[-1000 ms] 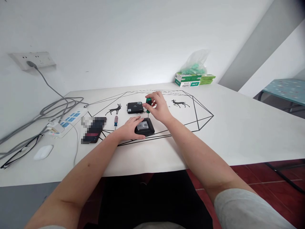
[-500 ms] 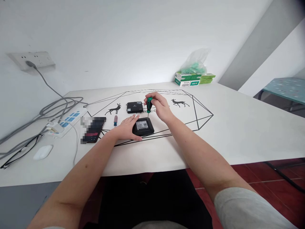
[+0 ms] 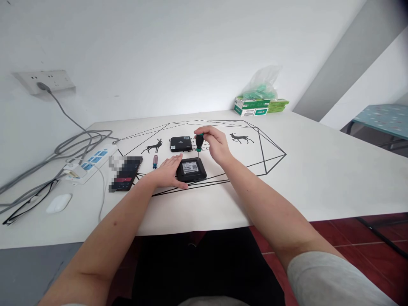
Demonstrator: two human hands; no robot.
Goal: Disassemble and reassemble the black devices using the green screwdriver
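A small black box (image 3: pixel 191 169) with a white label on top lies on the white table (image 3: pixel 306 170). My left hand (image 3: pixel 167 172) rests flat against its left side, fingers touching the edge. My right hand (image 3: pixel 214 143) grips a green-and-black screwdriver (image 3: pixel 199 143) upright, its thin tip down on the box's far right corner. A second black box (image 3: pixel 180 143) sits just behind. A red-and-blue screwdriver (image 3: pixel 154 161) lies to the left of my left hand.
A dark phone (image 3: pixel 124 175) lies left of the screwdriver. Further left are a power strip (image 3: pixel 91 162) with grey cables, a white mouse (image 3: pixel 58 203) and a wall socket (image 3: pixel 44 80). Green boxes under a plastic bag (image 3: pixel 259 104) stand at the back right.
My left hand has slid off the top of the labelled box to its left side. My right hand has kept the green screwdriver upright on the box, shifting slightly.
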